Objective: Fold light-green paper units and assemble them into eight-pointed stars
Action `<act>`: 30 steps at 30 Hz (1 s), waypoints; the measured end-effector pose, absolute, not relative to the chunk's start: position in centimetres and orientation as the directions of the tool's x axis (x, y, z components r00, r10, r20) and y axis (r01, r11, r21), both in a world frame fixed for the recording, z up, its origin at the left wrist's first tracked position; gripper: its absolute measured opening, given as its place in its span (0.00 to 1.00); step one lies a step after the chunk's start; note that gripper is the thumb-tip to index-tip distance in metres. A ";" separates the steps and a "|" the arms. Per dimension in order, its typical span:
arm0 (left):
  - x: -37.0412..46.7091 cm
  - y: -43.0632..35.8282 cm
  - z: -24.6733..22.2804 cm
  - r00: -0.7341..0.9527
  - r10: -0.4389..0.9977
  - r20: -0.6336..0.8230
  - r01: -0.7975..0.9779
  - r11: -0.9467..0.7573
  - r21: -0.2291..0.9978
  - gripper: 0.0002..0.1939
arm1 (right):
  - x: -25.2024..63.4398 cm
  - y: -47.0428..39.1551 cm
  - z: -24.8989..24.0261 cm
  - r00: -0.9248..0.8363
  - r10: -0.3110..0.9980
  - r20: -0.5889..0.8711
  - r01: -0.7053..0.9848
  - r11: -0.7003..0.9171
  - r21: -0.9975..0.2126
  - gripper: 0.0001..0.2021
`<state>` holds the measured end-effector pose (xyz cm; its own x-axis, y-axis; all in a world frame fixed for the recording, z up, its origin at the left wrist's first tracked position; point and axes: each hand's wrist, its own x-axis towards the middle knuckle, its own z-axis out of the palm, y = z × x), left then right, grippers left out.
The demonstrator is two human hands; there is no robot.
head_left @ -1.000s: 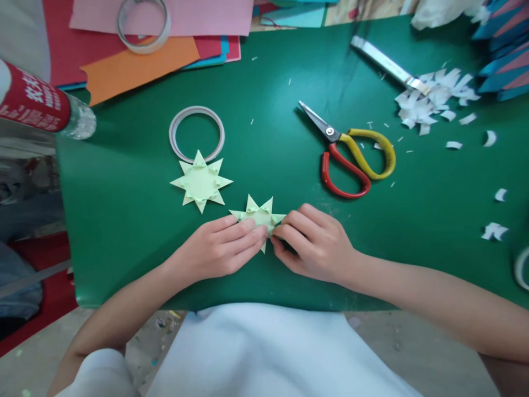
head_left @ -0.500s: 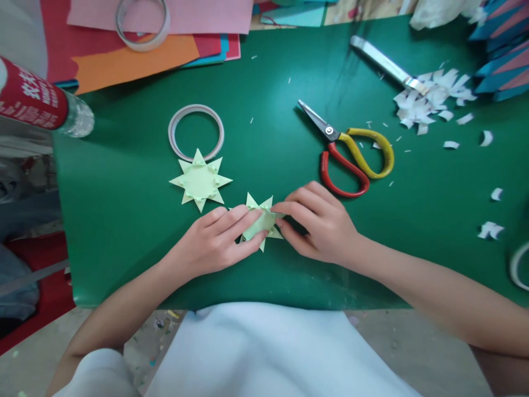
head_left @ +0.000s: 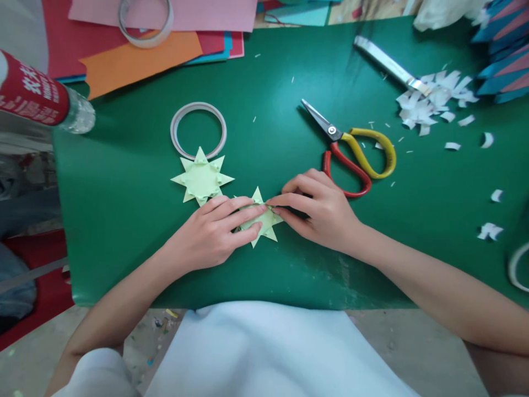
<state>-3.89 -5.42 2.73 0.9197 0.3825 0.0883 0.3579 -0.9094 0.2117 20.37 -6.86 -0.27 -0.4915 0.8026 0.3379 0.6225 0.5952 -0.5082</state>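
My left hand lies over a pale green paper star, its fingers stretched out and flat on the star's left and middle part. At the star's upper right, my right hand is closed, thumb and forefinger pinching a point of the paper. The hands hide part of this star. A second pale green paper star, with small folds around its middle, rests just above my left hand and touches a roll of tape. Scissors with one red and one yellow handle lie beyond my right hand.
White paper scraps are heaped at the right, against a silver cutter. Coloured paper sheets with another tape roll occupy the back left. A red-labelled bottle juts in at the left edge.
Both hands have shifted slightly up the table. The star beneath them has turned, and my right hand's pinch has moved to its upper right edge.
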 end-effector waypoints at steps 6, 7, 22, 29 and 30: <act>-4.2 -4.7 1.8 0.914 0.353 0.200 0.302 -0.921 0.247 0.10 | 20.3 -6.9 -0.3 -0.462 0.820 0.337 0.631 0.571 -0.525 0.03; -4.2 -4.7 1.7 0.910 0.357 0.210 0.304 -0.920 0.249 0.11 | 20.3 -6.9 -0.3 -0.466 0.819 0.335 0.628 0.573 -0.526 0.03; -4.0 -5.0 1.9 0.914 0.365 0.176 0.309 -0.909 0.280 0.12 | 20.3 -5.9 0.0 -0.570 0.754 0.326 0.586 0.651 -0.482 0.06; -4.0 -5.0 1.9 0.924 0.349 0.157 0.299 -0.915 0.270 0.13 | 20.3 -5.8 0.1 -0.558 0.770 0.309 0.592 0.631 -0.502 0.05; -4.0 -5.0 1.9 0.924 0.350 0.156 0.300 -0.914 0.272 0.13 | 20.3 -5.8 0.1 -0.562 0.770 0.303 0.595 0.630 -0.499 0.05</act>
<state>-3.97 -5.03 1.90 0.9237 0.3498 0.1563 0.3003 -0.9143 0.2720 20.30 -5.78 0.12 -0.5618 0.7700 0.3026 0.5952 0.6302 -0.4986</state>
